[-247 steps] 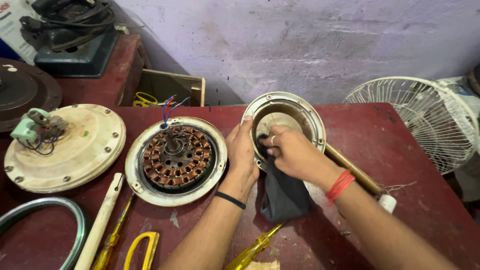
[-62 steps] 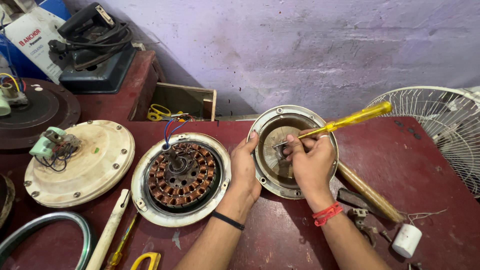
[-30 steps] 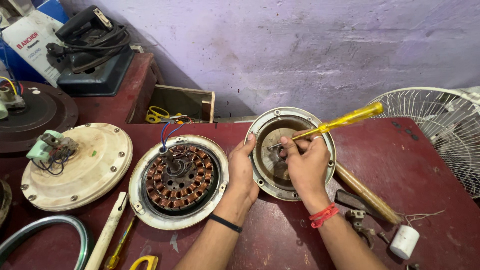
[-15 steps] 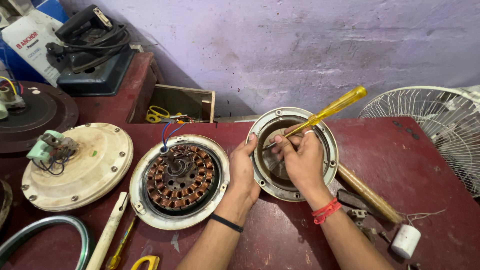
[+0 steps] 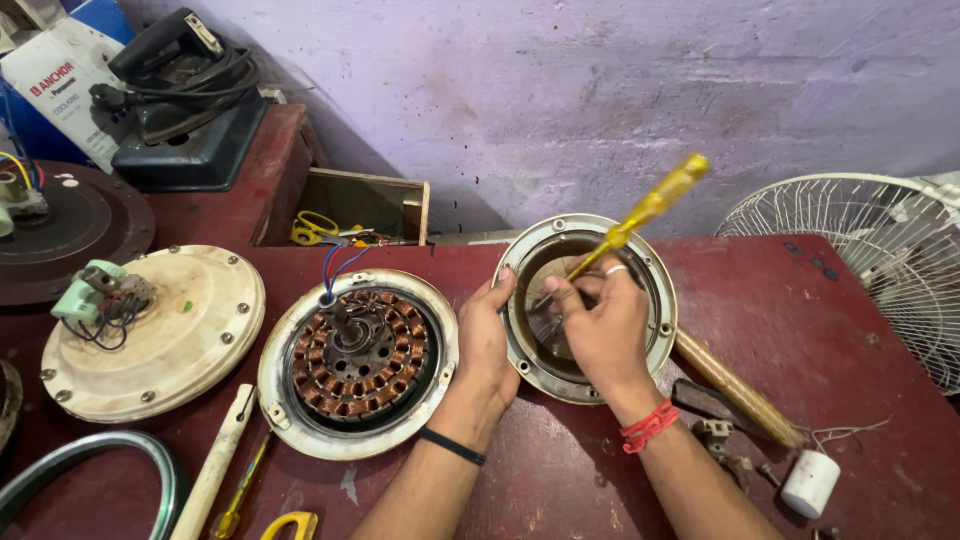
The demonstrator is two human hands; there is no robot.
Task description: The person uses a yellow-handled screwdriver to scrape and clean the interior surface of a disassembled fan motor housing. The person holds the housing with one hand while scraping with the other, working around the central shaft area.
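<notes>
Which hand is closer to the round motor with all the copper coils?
Left. The left hand rests right beside the copper-wound motor, almost touching its rim. The right hand, holding the yellow screwdriver, is farther away.

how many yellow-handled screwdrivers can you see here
2. One screwdriver is in the right hand, tip inside the round metal housing. The second screwdriver lies on the red table, lower left. Others may be hidden.
</notes>
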